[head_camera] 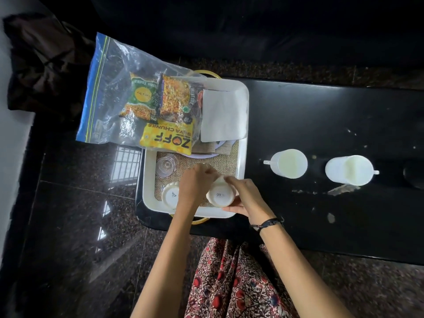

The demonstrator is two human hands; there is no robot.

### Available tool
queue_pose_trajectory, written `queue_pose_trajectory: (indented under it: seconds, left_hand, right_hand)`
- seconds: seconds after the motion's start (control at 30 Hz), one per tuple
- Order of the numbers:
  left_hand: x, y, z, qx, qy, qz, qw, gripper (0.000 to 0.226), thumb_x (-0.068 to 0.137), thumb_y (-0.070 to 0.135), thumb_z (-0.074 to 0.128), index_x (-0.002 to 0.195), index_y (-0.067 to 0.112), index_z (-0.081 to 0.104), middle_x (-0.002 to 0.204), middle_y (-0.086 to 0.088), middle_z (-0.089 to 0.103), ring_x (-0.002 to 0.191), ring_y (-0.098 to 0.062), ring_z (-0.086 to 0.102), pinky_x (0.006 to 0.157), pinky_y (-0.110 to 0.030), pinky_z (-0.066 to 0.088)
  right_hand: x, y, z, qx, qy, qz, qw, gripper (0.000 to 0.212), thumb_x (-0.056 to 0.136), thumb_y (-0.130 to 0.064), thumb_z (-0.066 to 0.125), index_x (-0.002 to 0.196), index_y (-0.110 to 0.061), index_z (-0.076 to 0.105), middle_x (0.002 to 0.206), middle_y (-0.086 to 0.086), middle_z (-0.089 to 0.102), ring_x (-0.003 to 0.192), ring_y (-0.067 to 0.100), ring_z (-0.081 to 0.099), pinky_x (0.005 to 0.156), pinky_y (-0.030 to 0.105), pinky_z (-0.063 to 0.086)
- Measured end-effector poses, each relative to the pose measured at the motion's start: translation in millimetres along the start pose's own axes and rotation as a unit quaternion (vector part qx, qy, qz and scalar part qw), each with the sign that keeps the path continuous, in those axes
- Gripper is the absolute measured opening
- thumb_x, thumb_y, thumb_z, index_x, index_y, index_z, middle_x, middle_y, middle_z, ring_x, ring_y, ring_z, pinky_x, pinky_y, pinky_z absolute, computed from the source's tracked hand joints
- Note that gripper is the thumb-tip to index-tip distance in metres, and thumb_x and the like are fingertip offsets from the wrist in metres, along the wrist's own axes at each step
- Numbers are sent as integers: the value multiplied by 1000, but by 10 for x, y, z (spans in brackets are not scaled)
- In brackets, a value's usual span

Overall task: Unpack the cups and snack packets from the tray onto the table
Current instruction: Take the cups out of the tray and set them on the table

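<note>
A white tray [242, 157] lined with burlap sits at the left end of a black table [321, 115]. At its near edge, both hands grip one upturned white cup [219, 195]: my left hand [195, 182] on its left side, my right hand [246, 198] on its right and underside. A second upturned white cup [170, 195] stands to its left. An upturned clear glass [165, 167] stands behind that. A clear zip bag [119, 92] holding three snack packets [167, 138] lies across the tray's far end. Two white mugs [289, 163] [348, 170] stand on the table to the right.
A white napkin [223, 115] lies on the tray's far right over folded cloth and a plate rim. The polished dark stone floor [80, 226] lies left of and below the table. A dark cloth [41, 65] hangs at far left. My patterned skirt [234, 283] is below.
</note>
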State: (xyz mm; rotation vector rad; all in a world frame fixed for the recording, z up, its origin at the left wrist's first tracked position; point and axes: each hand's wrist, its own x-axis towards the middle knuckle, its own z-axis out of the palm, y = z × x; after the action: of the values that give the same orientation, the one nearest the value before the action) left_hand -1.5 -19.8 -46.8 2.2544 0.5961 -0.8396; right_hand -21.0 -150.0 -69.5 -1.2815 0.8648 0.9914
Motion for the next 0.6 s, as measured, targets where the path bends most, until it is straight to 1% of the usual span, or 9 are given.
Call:
queue_pose_trajectory:
  seconds: [0.07, 0.13, 0.17, 0.2, 0.3, 0.33, 0.4, 0.47, 0.6]
  left_hand:
    - [-35, 76, 33, -37, -18, 26, 999, 26, 89, 29, 60, 109, 14, 67, 108, -11, 68, 103, -26, 60, 90, -30, 42]
    - [-77, 193, 103, -106, -51, 21, 993, 45, 86, 36, 63, 124, 13, 56, 127, -13, 55, 119, -28, 50, 105, -40, 37]
    - [-99, 252, 146, -142, -68, 13, 988, 53, 84, 37, 66, 127, 11, 52, 128, -9, 51, 120, -25, 48, 105, -39, 38]
    - [-127, 308, 184, -174, -95, 15, 980, 52, 82, 37, 67, 125, 10, 53, 121, -4, 53, 113, -20, 51, 99, -34, 41]
    - [-200, 435, 309, -244, -194, 79, 947, 11, 82, 25, 69, 86, 17, 64, 72, 13, 67, 71, -1, 62, 68, -19, 49]
    - [-225, 466, 343, -263, -208, 94, 937, 6, 82, 20, 71, 84, 19, 66, 69, 14, 69, 68, 2, 63, 64, -14, 50]
    - [-255, 482, 423, -281, -211, 119, 929, 24, 76, 9, 75, 96, 20, 66, 80, 10, 71, 74, 4, 66, 65, -10, 50]
    - [-278, 473, 515, -281, -201, 139, 928, 39, 70, 2, 78, 103, 18, 63, 89, 6, 69, 78, 6, 66, 68, -9, 50]
    - [-332, 430, 750, -252, -182, 162, 937, 51, 65, -2, 80, 103, 26, 59, 98, 4, 68, 92, -1, 65, 82, -17, 52]
  right_hand:
    - [-114, -35, -143, 40, 4, -29, 999, 52, 82, -37, 66, 118, -5, 48, 113, 14, 59, 100, 26, 64, 58, 30, 60]
    - [-234, -35, -337, 65, 14, -67, 996, 44, 83, -33, 67, 115, -9, 48, 105, 9, 62, 94, 22, 66, 68, 31, 60]
    - [-287, -18, -448, 76, 15, -90, 993, 38, 83, -30, 67, 112, -12, 49, 100, 6, 65, 91, 19, 68, 72, 31, 60]
    - [-333, 10, -558, 87, 15, -114, 990, 33, 83, -27, 67, 108, -15, 49, 94, 2, 68, 88, 15, 70, 73, 29, 60]
    - [-449, 91, -876, 84, 20, -194, 977, 33, 79, -19, 70, 105, -22, 49, 90, -8, 73, 87, 4, 70, 74, 22, 58]
    - [-482, 112, -974, 71, 23, -220, 973, 39, 76, -17, 73, 107, -23, 49, 96, -7, 71, 90, 2, 69, 76, 21, 57]
    - [-528, 146, -1153, 25, 19, -266, 963, 51, 71, -10, 78, 108, -27, 47, 111, -2, 63, 96, -2, 65, 76, 18, 55]
    - [-547, 186, -1297, -38, 1, -303, 952, 58, 66, -5, 79, 105, -33, 45, 115, -3, 57, 100, -3, 63, 77, 16, 53]
    - [-515, 301, -1479, -150, 18, -333, 931, 71, 58, -29, 79, 113, -45, 38, 123, -10, 50, 115, 3, 55, 90, 17, 49]
